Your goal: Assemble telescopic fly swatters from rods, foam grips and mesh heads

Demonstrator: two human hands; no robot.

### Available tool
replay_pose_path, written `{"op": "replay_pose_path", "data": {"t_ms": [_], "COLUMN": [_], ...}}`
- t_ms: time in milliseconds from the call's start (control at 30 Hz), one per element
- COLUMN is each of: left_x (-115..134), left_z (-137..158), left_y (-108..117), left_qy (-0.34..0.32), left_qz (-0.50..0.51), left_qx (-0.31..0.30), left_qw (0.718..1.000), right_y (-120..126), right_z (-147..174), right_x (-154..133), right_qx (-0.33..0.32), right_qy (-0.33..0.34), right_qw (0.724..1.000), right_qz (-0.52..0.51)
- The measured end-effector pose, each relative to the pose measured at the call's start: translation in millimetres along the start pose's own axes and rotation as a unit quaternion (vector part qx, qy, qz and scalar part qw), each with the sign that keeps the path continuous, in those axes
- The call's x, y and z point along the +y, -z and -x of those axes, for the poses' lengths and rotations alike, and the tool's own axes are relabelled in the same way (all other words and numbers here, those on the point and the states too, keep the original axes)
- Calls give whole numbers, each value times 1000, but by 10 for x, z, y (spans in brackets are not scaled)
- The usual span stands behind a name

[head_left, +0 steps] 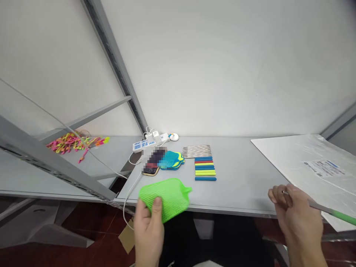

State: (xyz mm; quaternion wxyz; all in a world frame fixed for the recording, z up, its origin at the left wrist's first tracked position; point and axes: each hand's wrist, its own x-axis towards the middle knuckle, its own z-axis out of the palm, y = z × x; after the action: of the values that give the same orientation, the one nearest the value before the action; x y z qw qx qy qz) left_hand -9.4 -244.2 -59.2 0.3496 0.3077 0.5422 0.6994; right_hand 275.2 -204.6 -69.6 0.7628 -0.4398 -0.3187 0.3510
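Taking the row of coloured tubes [205, 168] on the grey table [236, 178] as the clock's centre, the bright green mesh paddle [169, 198] is at about 8 o'clock, pinched in the left hand [150, 222] with the thumb across its face; it hides a stretch of the table's near edge. Well apart, at 4 o'clock, the right hand [296, 209] is closed around a rod with a green end [343, 217], in front of the white board [308, 178], which fills 3 o'clock. Metal rods [197, 151] lie at 11, just beside the tubes. At 9 sits a stack of teal and yellow paddles [170, 159], next to a partly blurred phone [151, 170]. A power strip [137, 146] is at 10, its white cable [125, 207] looping over the table's edge. Further out at 9, a grey metal post [69, 168] stands before pink and yellow pieces [66, 142].
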Motion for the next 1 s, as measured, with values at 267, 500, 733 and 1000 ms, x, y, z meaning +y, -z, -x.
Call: {"op": "replay_pose_path", "data": {"t_ms": [267, 500, 733, 1000], "left_x": [-163, -159, -207, -538], "left_z": [-304, -686, -1287, -1822], "left_y": [-473, -467, -522, -584], "left_qy": [155, 164, -159, -162], "left_qz": [8, -35, -405, -497], "left_qx": [-117, -202, -200, -243], "left_qw": [981, 965, 878, 817], "right_y": [-658, -1142, -996, -353], "right_z": [111, 93, -170, -295], "right_x": [279, 470, 544, 578], "right_qx": [-314, -387, -284, -162], "right_qy": [-36, -109, -109, -177], "right_qw": [933, 870, 893, 927], "right_qz": [173, 284, 331, 286]}}
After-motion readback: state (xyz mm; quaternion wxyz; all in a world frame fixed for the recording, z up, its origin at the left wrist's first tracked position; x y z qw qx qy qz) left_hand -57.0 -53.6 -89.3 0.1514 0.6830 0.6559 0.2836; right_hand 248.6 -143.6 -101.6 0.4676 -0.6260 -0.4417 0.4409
